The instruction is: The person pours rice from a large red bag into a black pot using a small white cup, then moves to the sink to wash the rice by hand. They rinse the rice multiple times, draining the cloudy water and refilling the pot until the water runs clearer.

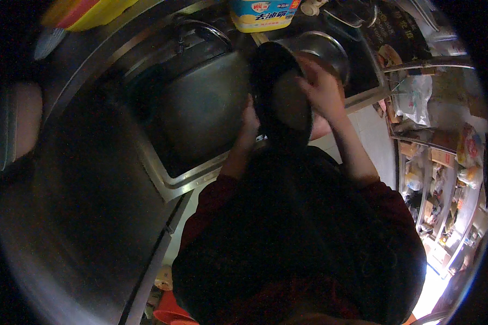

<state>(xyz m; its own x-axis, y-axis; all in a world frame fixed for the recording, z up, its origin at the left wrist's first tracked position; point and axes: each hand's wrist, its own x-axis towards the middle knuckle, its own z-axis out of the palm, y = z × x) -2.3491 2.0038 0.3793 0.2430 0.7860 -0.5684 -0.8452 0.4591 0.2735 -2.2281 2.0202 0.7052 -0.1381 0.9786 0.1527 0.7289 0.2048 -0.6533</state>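
Observation:
A dark round vessel, possibly a pan or basin [282, 97], is tilted on edge above the divide of a stainless steel double sink [187, 180]. My left hand [251, 118] grips its left side, the fingers partly hidden behind it. At the upper right side is my right hand [323, 87], fingers bent and slightly blurred against the vessel; whether they hold anything is unclear. A patch of skin shows below my right wrist, and I cannot tell what it belongs to. Behind my right hand, a round metal bowl or pot [327, 46] sits in the right basin.
A curved faucet [207, 30] reaches over the left basin. Behind the sink stands a blue and yellow detergent container [264, 16]. To the left extends a metal counter [85, 211]. Packed shelves [439, 195] line the right side, and a red plastic container [173, 310] is low beside me.

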